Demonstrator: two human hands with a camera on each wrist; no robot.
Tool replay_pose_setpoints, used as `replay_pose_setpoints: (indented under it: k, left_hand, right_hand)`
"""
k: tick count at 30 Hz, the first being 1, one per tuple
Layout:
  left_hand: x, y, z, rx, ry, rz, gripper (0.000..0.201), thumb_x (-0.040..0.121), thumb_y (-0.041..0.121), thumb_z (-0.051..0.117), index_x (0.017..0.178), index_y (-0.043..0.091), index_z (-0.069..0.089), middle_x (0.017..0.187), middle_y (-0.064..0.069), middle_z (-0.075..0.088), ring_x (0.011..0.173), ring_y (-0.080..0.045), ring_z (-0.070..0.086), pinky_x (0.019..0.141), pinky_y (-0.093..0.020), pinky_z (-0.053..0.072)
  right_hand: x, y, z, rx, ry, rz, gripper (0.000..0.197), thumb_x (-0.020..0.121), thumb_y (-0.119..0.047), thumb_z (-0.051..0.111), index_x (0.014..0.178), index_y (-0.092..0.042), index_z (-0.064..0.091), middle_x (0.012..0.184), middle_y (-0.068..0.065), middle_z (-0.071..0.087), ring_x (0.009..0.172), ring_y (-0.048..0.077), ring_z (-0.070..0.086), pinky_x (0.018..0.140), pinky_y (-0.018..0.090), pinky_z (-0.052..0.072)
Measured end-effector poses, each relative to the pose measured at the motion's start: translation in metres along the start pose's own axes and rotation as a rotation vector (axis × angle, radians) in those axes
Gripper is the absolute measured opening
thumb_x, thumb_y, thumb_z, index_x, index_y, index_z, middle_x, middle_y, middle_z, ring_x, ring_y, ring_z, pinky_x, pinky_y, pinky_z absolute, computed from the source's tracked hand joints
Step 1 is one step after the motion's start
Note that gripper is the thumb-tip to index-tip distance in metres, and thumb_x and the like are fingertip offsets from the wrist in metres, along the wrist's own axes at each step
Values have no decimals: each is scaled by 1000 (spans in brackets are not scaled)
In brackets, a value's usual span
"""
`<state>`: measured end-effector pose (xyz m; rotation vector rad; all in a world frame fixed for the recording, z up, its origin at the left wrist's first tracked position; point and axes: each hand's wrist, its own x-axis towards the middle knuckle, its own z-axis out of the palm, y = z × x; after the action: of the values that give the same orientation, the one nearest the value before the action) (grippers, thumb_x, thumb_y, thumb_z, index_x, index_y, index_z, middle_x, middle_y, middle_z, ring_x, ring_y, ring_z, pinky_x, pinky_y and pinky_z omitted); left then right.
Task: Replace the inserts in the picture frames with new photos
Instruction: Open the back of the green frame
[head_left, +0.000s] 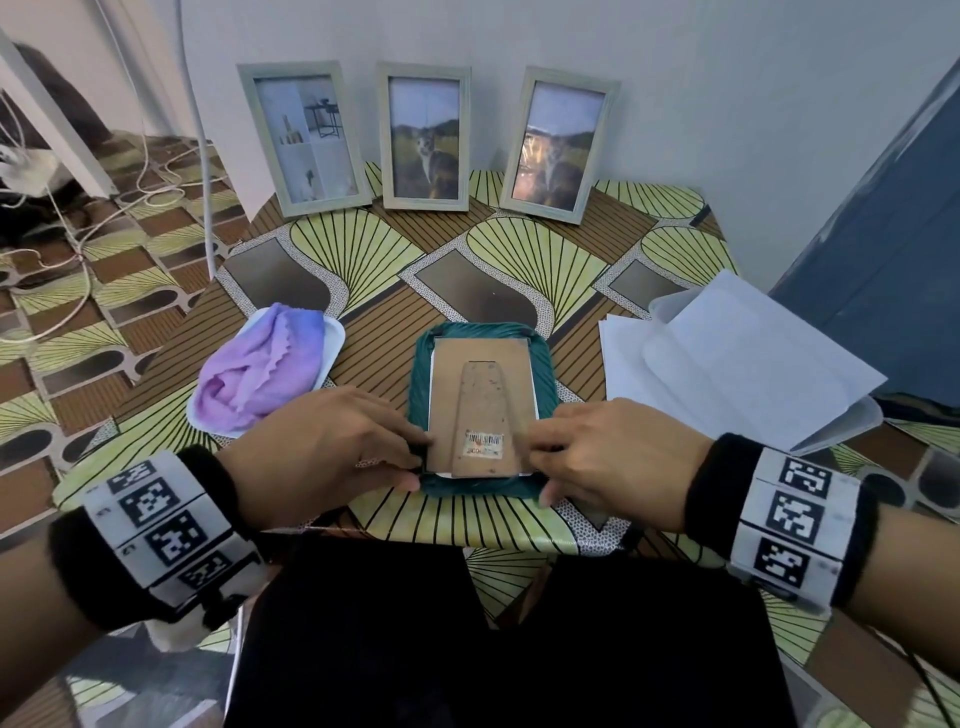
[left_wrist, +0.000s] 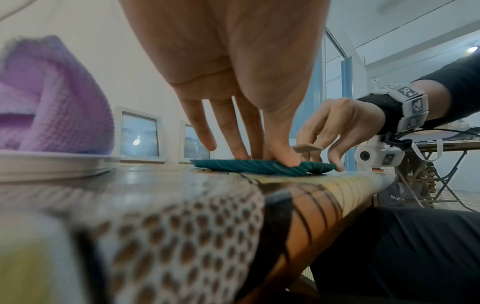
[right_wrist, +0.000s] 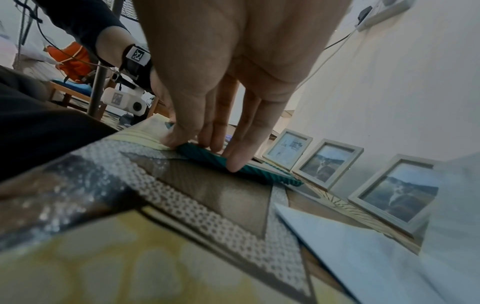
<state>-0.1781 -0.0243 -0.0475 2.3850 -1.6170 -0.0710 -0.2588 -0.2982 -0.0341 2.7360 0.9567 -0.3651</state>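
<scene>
A teal picture frame (head_left: 543, 364) lies face down near the front of the table. Its brown cardboard backing (head_left: 483, 384), with a stand flap and a barcode sticker, faces up. My left hand (head_left: 415, 462) is at the frame's near left corner. In the left wrist view its straight fingers (left_wrist: 241, 152) press on the teal picture frame (left_wrist: 259, 167) and the thumb pushes on the near rim. My right hand (head_left: 540, 473) is at the near right corner. Its fingers (right_wrist: 233, 164) press down on the rim of the frame (right_wrist: 205, 155) and its thumb sits at the edge.
Three pale frames (head_left: 306, 137) (head_left: 427, 137) (head_left: 558, 143) with photos stand against the back wall. A purple cloth (head_left: 260, 371) lies in a white tray (head_left: 333, 338) on the left. White sheets (head_left: 727, 353) lie on a clear folder at the right. Cables run over the floor at the left.
</scene>
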Motion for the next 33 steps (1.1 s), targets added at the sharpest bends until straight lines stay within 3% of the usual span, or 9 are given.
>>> replay_pose_setpoints:
  k: [4,9,12,16,21,24,28,31,33]
  left_hand:
    - [2,-3,-1,-14,-23,-26,32,88,53,58,91,28,78,115,16,71,100,-7,67,84,-35,56]
    - [-1,-1,-3,-103,-9,-64,20,85,40,71,102,29,75,115,18,69,99,1,65,83,-25,54]
    - [4,1,-11,-235,49,-142,23,83,31,76,106,27,74,107,17,71,97,0,66,83,-29,55]
    - [29,7,-21,-281,133,-284,31,86,37,70,116,29,69,110,19,68,102,3,61,89,-28,53]
    - [79,25,-12,-98,-89,-391,52,96,48,50,139,20,47,136,0,55,122,-17,51,103,-32,40]
    - [100,38,1,57,-268,-475,52,95,60,37,131,22,42,135,-7,47,119,-23,48,101,-42,43]
    - [111,44,9,149,-365,-506,60,94,57,42,137,15,38,141,-16,44,126,-30,46,99,-41,42]
    - [112,41,5,75,-322,-508,44,92,47,46,121,15,49,131,-11,52,117,-26,49,98,-37,44]
    - [108,37,-1,-35,-228,-510,27,92,42,47,102,18,53,118,-4,59,103,-20,53,88,-32,45]
  right_hand:
    - [-3,2,3,-19,-1,25,54,101,-58,22,115,-22,61,120,-11,50,107,15,49,84,34,49]
    - [-10,5,11,235,134,80,44,95,-55,48,103,-19,70,111,-6,56,107,15,52,86,33,47]
    - [-15,10,13,421,310,178,33,94,-49,57,101,-22,74,105,-7,60,101,11,53,87,30,46]
    - [-14,20,14,548,448,346,37,95,-45,55,121,-22,68,116,-7,61,107,9,54,93,29,45]
    - [-1,27,20,473,299,385,61,99,-43,49,152,-16,33,155,-2,34,142,12,29,114,21,21]
    - [7,24,24,460,272,356,62,102,-33,45,155,-13,21,162,0,18,150,12,12,119,22,10]
    - [10,23,27,469,201,329,67,101,-29,49,156,-11,15,164,0,11,150,16,14,120,27,18]
    - [9,25,29,507,174,357,69,100,-34,49,156,-10,16,163,0,13,147,19,21,119,28,22]
    - [7,26,30,498,182,366,68,100,-37,50,155,-10,20,163,2,16,150,18,13,121,27,13]
